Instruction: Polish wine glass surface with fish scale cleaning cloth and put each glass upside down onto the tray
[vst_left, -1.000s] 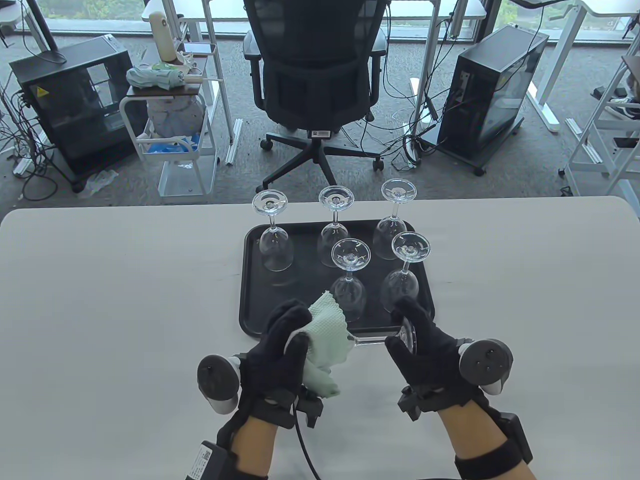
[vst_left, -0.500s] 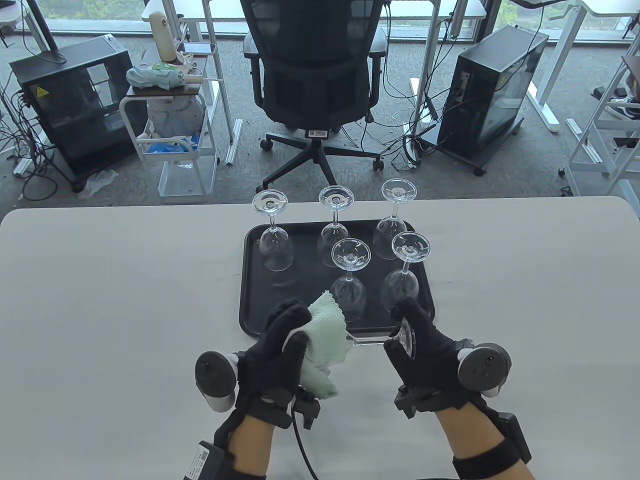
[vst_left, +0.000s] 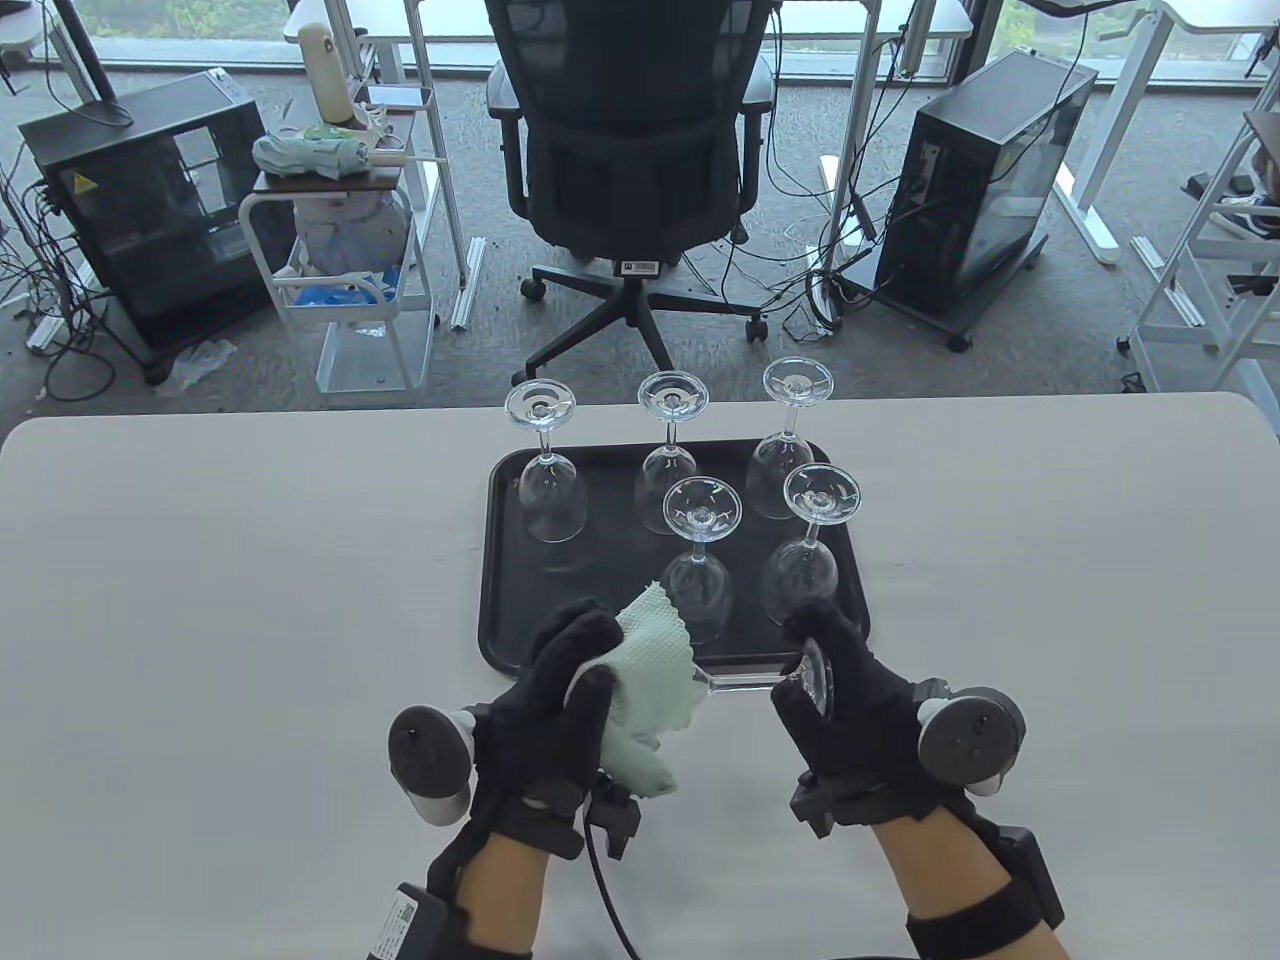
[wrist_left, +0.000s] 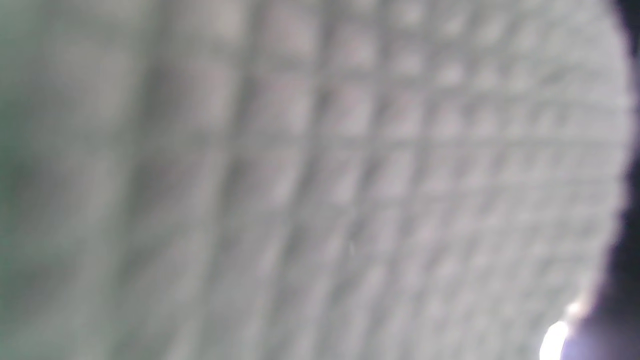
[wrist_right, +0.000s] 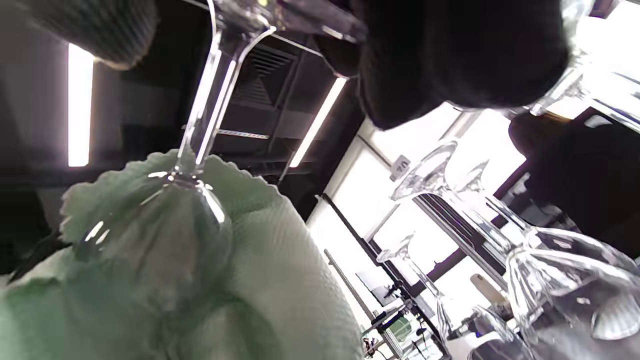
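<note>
Wine glass (vst_left: 770, 682): clear, stemmed, lying sideways just in front of the tray's (vst_left: 500, 600) near edge, bowl wrapped in cloth. Cleaning cloth (vst_left: 650, 690): pale green, scale-textured, bunched. Tray: black, rectangular, carrying five glasses (vst_left: 697, 560) standing upside down, feet up.

The right wrist view looks upward along a wine glass (wrist_right: 200, 150). Its stem runs from the foot at the top edge down to the bowl at lower left. The bowl is wrapped in a pale green fish scale cleaning cloth (wrist_right: 280, 280) with a scalloped edge. Black gloved fingers (wrist_right: 450, 55) of the right hand sit at the foot of the glass. At right, several upturned wine glasses (wrist_right: 565, 270) stand close together. Ceiling light strips (wrist_right: 80, 105) show behind.
</note>
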